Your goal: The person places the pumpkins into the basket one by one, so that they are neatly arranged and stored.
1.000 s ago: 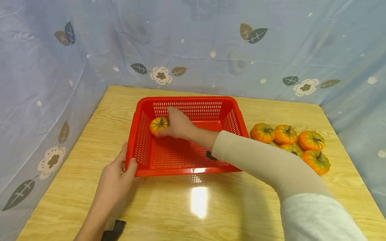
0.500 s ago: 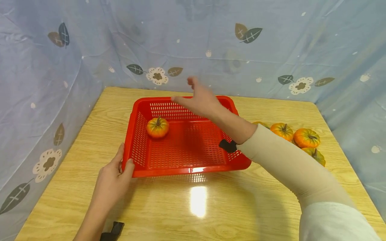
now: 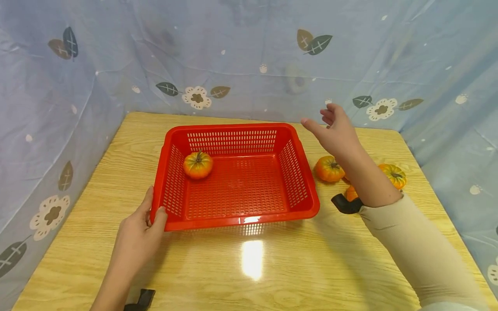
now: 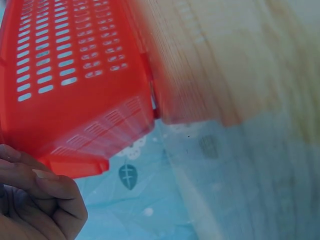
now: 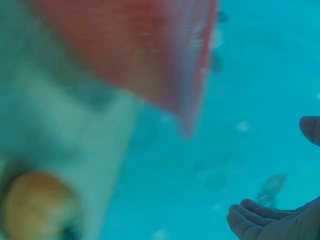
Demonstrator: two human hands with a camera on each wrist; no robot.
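Observation:
A red plastic basket [image 3: 237, 222] with slotted walls stands mid-table. My left hand [image 3: 138, 233] grips its front left corner, thumb over the rim; in the left wrist view the curled fingers [image 4: 55, 195] lie against the basket's underside edge. One small orange pumpkin [image 3: 198, 165] sits inside at the left. My right hand [image 3: 338, 134] is in the air right of the basket, above the table's back part, thumb and fingers spread with nothing between them. Below it are several more pumpkins [image 3: 329, 169], partly hidden by the right forearm. The right wrist view is blurred; one pumpkin [image 5: 40, 207] shows low left.
The wood-grain table [image 3: 202, 268] reaches back to a blue patterned curtain [image 3: 249, 60] that encloses it on the back and sides. Black straps [image 3: 346, 204] hang at the right wrist and near the left forearm.
My right hand has let go of the pumpkin inside the basket, risen out and swung right over the other pumpkins. The left hand keeps its grip on the corner.

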